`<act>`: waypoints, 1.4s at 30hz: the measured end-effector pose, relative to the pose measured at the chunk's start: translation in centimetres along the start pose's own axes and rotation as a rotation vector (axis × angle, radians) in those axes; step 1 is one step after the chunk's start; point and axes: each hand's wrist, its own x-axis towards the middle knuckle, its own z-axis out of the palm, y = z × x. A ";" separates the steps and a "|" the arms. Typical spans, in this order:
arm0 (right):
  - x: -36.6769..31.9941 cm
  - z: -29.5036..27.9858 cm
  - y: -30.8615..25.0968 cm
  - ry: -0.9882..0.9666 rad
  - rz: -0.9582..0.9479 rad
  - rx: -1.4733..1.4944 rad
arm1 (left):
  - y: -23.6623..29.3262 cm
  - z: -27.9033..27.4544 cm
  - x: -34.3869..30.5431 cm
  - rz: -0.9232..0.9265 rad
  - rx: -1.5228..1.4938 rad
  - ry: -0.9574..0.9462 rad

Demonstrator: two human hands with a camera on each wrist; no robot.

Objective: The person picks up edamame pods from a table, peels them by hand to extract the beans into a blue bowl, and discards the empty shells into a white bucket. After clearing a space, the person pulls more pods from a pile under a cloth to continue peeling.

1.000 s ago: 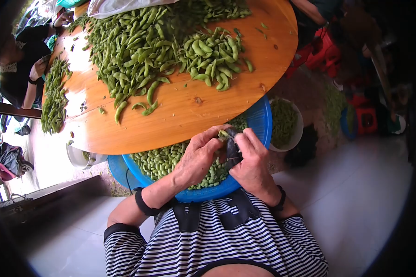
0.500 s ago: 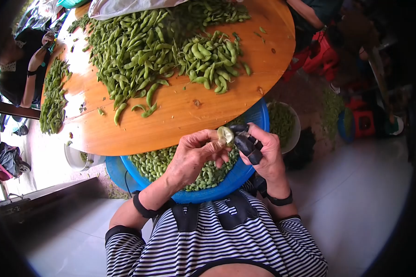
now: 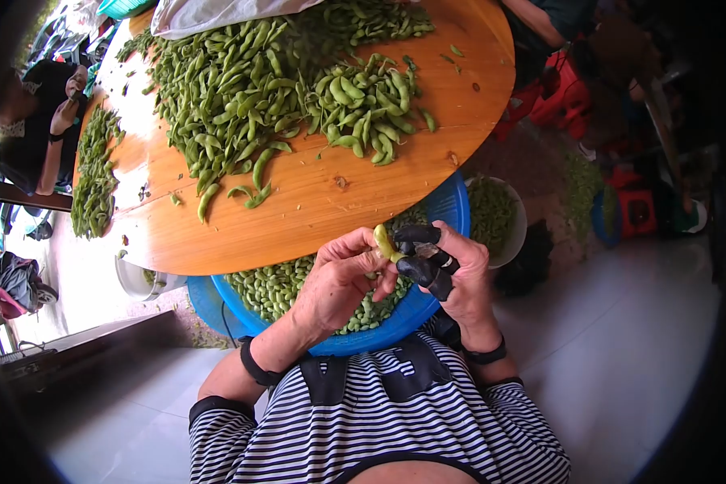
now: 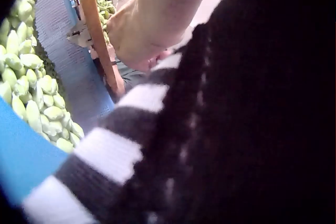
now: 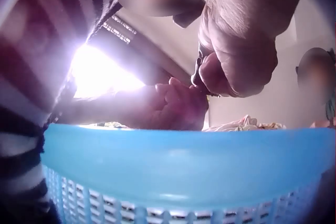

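Both hands meet over a blue basket [image 3: 462, 206] of shelled green beans [image 3: 276, 284]. My left hand [image 3: 337, 278] pinches a yellowish-green bean pod [image 3: 384, 242] between thumb and forefinger. Black covers [image 3: 427, 274] wrap the thumb and fingers of my right hand [image 3: 469, 278], which grips the pod's lower end with curled fingers. In the right wrist view, the right hand [image 5: 239, 50] and left hand [image 5: 176, 106] come together above the basket's rim [image 5: 178, 153]. Beans [image 4: 34, 85] fill the left side of the left wrist view; a striped sleeve [image 4: 110, 153] blocks much of it.
A wooden table [image 3: 298, 226] overlaps the basket's far side, bearing a large heap of pods [image 3: 226, 105] and a smaller pile [image 3: 363, 105]. White buckets [image 3: 512, 234] stand on the floor either side. Another person [image 3: 52, 121] sits at the far left.
The hands have parted slightly from their tight grip a second ago. A pale, open shell showed half a second ago; now a yellowish pod stands between the fingertips.
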 end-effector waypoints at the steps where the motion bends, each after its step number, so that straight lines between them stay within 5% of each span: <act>1: 0.0 -0.2 0.4 0.000 0.003 0.003 | -0.1 -0.1 0.0 -0.002 0.001 0.003; 3: 0.3 -0.4 1.8 -0.024 -0.337 -0.226 | -0.2 -0.2 0.1 -0.031 -0.050 -0.014; 6: 0.4 -0.2 2.4 -0.022 -0.360 -0.179 | 0.0 -0.2 0.3 -0.080 -0.141 -0.023; 10: 0.7 -0.2 2.2 -0.073 -0.280 -0.014 | 0.0 -0.4 0.6 -0.163 -0.183 -0.068; 20: 0.5 -0.4 1.0 -0.081 -0.250 -0.228 | -0.7 0.3 0.1 0.029 0.117 0.077; 22: 0.4 0.4 0.7 0.000 -0.275 -0.319 | -1.1 0.2 0.2 0.149 0.157 0.022; 30: 0.0 2.6 1.1 0.153 -0.375 -0.447 | -1.7 -0.2 0.3 0.160 0.017 0.073; 33: 0.4 0.9 1.6 0.118 -0.192 -0.143 | -1.0 -0.7 0.0 0.128 0.057 -0.040; 35: 0.1 -1.9 2.9 0.139 -0.081 0.102 | -0.1 -1.4 -0.4 0.034 0.619 -0.137; 36: 0.1 -3.3 2.2 0.226 -0.093 0.104 | 1.2 -1.2 -0.4 0.273 1.066 -0.308; 37: 0.0 -5.1 1.6 0.292 -0.044 0.045 | 2.4 -0.6 -0.5 0.361 1.238 -0.383; 38: 0.6 -6.9 2.3 0.404 -0.026 -0.329 | 3.5 0.0 -0.5 0.450 1.407 -0.459; 39: 0.9 -8.5 2.3 0.420 -0.127 -0.669 | 4.7 0.1 -0.2 0.419 1.402 -0.379; 40: 0.8 -9.7 3.2 0.453 -0.001 -0.767 | 5.9 0.3 0.3 0.386 1.394 -0.300; 42: 0.5 -12.3 5.6 0.426 0.074 -1.099 | 7.6 0.8 2.2 0.656 1.678 -0.018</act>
